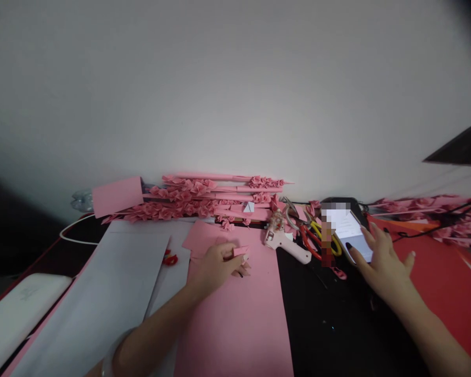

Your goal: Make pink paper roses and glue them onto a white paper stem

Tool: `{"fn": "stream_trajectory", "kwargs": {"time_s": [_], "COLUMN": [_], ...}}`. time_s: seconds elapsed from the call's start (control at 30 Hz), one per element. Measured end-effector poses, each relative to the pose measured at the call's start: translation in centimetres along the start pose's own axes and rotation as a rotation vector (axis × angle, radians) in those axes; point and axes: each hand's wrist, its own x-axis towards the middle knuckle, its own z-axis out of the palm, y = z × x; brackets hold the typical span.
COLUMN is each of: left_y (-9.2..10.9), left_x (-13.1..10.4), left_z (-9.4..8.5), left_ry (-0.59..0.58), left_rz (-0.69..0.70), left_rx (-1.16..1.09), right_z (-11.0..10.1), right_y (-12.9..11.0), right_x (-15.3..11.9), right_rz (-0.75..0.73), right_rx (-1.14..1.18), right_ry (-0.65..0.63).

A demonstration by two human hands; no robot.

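Observation:
My left hand (219, 262) pinches a small folded piece of pink paper (240, 251) above a large sheet of pink paper (239, 324). On the right, my right hand (384, 262) has its fingers spread over the lower part of a phone (343, 225) with a lit screen; whether a fingertip touches the glass I cannot tell. Between the hands lie a white glue gun (288, 246), yellow-handled scissors (329, 238) and a tool with red handles (309, 242). Behind them are bundles of pink paper flowers on stems (188, 196).
White sheets (98, 288) cover the table on the left, with a small red piece (170, 258) on them. A white box-like object (27, 303) sits at the left edge. Red paper (447, 298) lies at the right. A wall (220, 89) rises behind the table.

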Motion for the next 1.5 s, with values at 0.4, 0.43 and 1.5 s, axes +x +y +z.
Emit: {"fn": "stream_trajectory", "kwargs": {"time_s": [0.4,0.43,1.5], "left_y": [-0.4,-0.4,-0.3], "left_x": [0.1,0.1,-0.1], "left_z": [-0.1,-0.1,-0.2], "left_ry": [-0.007,-0.006,-0.01], "left_rz": [-0.009,-0.008,-0.068], "left_rx": [0.015,0.013,0.049], "right_z": [0.5,0.6,0.9], "right_y": [0.3,0.2,-0.3], "right_x": [1.6,1.6,3.8], "right_rz": [-0.012,-0.013,-0.054], "right_rx": [-0.036,-0.038,-0.032], "right_ry": [-0.028,-0.032,-0.059]}}
